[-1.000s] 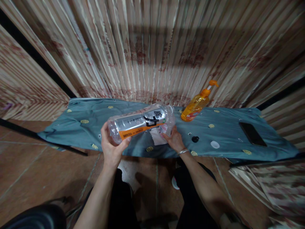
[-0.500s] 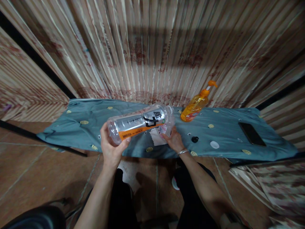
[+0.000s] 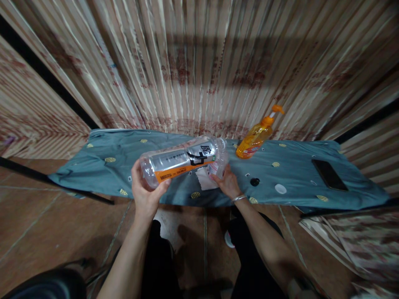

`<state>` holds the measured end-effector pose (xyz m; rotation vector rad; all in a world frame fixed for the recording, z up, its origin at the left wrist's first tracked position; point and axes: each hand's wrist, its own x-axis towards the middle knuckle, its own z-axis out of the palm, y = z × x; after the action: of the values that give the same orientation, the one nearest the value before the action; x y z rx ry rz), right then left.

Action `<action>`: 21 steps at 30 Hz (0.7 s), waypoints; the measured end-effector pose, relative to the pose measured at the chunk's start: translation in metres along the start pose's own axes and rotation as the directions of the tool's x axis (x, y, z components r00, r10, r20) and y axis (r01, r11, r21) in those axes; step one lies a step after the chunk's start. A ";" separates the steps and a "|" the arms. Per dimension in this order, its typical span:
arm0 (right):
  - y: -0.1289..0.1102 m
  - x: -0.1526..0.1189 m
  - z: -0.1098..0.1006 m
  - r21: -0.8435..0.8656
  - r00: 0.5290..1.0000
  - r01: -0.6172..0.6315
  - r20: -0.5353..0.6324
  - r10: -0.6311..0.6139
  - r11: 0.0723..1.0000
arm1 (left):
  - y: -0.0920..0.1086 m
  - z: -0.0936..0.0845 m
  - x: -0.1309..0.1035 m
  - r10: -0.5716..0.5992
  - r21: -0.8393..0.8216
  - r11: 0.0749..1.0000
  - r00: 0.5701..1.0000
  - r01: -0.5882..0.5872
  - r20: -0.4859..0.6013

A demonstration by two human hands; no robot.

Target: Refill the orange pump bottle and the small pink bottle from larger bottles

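Note:
My left hand [image 3: 147, 192] is wrapped round the base of a large clear plastic bottle [image 3: 170, 160] with a silver and orange label. The bottle is tilted nearly level, its neck toward the right. Under that neck, my right hand [image 3: 228, 182] grips a smaller clear plastic container [image 3: 214, 168] with pinkish print; much of it is hidden behind the bottle and the fingers. Beneath the container lies a white cloth [image 3: 205, 182] with a zigzag edge. Whether liquid passes between the two I cannot tell.
An orange pump bottle [image 3: 254, 139] stands at the back, right of my hands. A small black cap [image 3: 254, 182], a white round lid [image 3: 280, 189] and a dark phone [image 3: 329, 174] lie on the blue-green cloth-covered table [image 3: 289, 166]. Behind it hangs a pleated curtain [image 3: 193, 62].

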<state>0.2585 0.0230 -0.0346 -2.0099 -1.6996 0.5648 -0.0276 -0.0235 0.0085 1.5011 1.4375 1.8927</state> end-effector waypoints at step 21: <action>0.008 0.003 0.006 0.021 0.997 0.044 -0.057 -0.043 0.999 | -0.007 0.001 -0.001 0.006 -0.019 1.000 1.000 -0.006 -0.022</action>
<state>0.2620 0.0249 -0.0443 -1.9496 -1.6919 0.5053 -0.0286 -0.0208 0.0023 1.4818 1.4217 1.9266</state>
